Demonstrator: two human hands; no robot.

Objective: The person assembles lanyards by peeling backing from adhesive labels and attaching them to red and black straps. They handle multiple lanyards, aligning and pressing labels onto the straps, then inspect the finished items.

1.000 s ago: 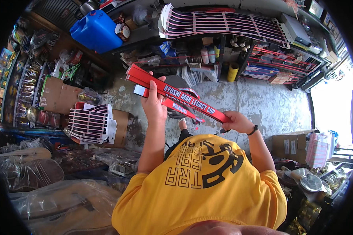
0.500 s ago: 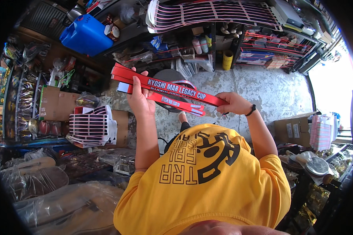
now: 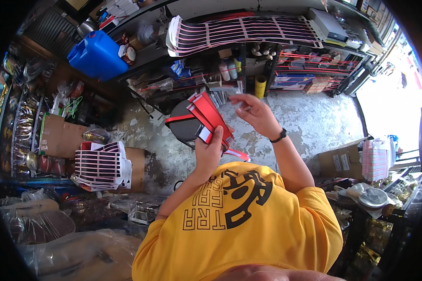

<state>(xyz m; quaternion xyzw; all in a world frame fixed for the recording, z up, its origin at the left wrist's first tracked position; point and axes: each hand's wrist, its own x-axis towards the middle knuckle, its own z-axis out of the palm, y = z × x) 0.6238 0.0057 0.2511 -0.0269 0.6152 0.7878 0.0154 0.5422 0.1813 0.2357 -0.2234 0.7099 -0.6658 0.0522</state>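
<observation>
Half a second ago both hands held a long red banner strip stretched level between them; now the strip is folded up into a short bundle and only one hand carries it. That left hand point(image 3: 210, 149) is closed around the lower end of the folded red strips point(image 3: 210, 117), thumb and fingers pressed on them, so the bundle stands tilted up and to the left in front of the yellow shirt point(image 3: 244, 220). A black panel with a red stripe point(image 3: 185, 125) shows just behind the bundle; whether it is part of the same bundle cannot be told. The right hand point(image 3: 254, 112) has let go of the strip and is raised just to the right of the bundle, fingers half curled and pinching something small and pale near its fingertips, too small to identify. A black band point(image 3: 279, 137) circles that wrist.

Beyond the hands lies a worn grey concrete floor point(image 3: 314, 122). Above it a dark shelf unit point(image 3: 286, 65) holds bottles and packets, with a striped pink and black sheet point(image 3: 244, 30) draped over its top. A blue plastic canister point(image 3: 97, 55) sits up at the left. A stack of similar striped sheets point(image 3: 101, 164) leans on a cardboard box point(image 3: 138, 168) at the lower left, and another cardboard box point(image 3: 342, 159) stands at the right.
</observation>
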